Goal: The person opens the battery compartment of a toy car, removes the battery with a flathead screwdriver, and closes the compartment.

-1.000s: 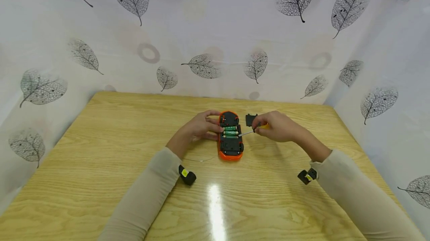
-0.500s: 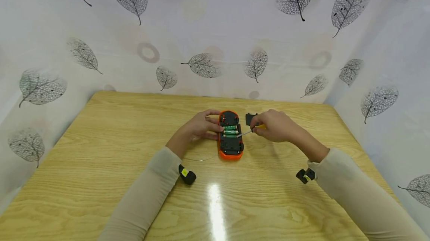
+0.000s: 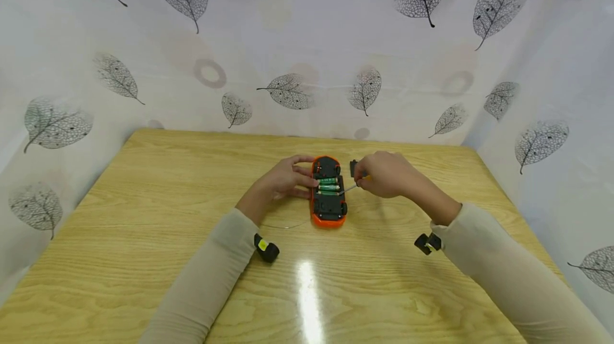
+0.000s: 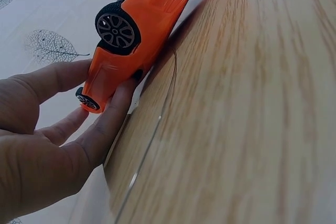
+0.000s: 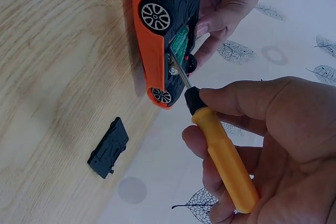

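Note:
An orange toy car (image 3: 328, 220) lies wheels up, its black underside showing. Three green batteries (image 3: 328, 187) sit side by side in its uncovered compartment. My left hand (image 3: 284, 181) holds the car's left side, with fingers (image 4: 113, 114) against the orange body and the thumb by the batteries. My right hand (image 3: 386, 174) grips a screwdriver (image 5: 228, 163) by its yellow handle. Its metal shaft reaches into the right edge of the compartment, beside the end of the nearest battery. Whether the tip touches that battery, I cannot tell.
A black battery cover (image 5: 109, 148) lies on the wooden table (image 3: 192, 173) right of the car, partly behind my right hand in the head view. A thin wire (image 4: 159, 118) lies on the table left of the car. A leaf-print cloth (image 3: 307, 40) stands behind the table.
My right hand has shifted slightly left and up with the screwdriver, now covering more of the battery cover. My left hand and the car have kept their places.

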{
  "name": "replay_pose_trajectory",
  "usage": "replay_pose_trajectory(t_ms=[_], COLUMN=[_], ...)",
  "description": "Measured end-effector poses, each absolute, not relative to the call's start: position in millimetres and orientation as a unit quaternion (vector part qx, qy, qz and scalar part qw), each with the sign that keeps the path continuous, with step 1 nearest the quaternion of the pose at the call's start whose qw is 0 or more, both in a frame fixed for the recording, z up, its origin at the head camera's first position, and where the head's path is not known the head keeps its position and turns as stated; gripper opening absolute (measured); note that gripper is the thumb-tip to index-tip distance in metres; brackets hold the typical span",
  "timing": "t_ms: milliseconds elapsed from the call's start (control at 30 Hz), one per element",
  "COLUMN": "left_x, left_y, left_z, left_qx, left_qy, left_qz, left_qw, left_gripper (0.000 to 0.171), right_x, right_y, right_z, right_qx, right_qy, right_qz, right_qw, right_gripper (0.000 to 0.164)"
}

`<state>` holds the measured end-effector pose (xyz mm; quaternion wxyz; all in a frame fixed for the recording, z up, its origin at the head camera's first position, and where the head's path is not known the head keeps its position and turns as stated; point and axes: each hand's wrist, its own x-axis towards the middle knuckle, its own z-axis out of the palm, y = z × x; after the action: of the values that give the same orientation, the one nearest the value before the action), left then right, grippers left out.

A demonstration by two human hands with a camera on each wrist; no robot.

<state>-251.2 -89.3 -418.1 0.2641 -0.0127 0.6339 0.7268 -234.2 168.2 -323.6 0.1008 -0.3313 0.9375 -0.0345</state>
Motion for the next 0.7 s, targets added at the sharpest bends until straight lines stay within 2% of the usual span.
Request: replay_pose_trajectory(t_ms=[200, 433, 600, 700], left_x=[-251.4, -250.2, -249.3, -249.4], left_y=[-88.7, -89.8, -90.5, -90.4], left_z=[-419.3, -418.1, -416.8, -416.3], left_qx=[-0.014, -0.008, -0.003, 0.001], left_qy=[0.634, 0.631, 0.629, 0.63], left_qz=[0.728, 0.732, 0.732, 0.73], left_qw=[0.261, 0.258, 0.262, 0.266], left_gripper=[0.077, 0.078, 0.078, 0.079], right_x=[-235.0, -234.4, -235.2, -235.7], right_y=[161.8, 154.1, 146.4, 145.0], right_z=[-318.7, -317.4, -318.1, -316.6], right_qx=[-0.321, -0.323, -0.322, -0.328], right_qy=[0.94, 0.942, 0.943, 0.941], right_qz=[-0.025, 0.002, 0.028, 0.035], right_qw=[0.112, 0.091, 0.08, 0.08], right_gripper=[0.012, 0.012, 0.024, 0.022])
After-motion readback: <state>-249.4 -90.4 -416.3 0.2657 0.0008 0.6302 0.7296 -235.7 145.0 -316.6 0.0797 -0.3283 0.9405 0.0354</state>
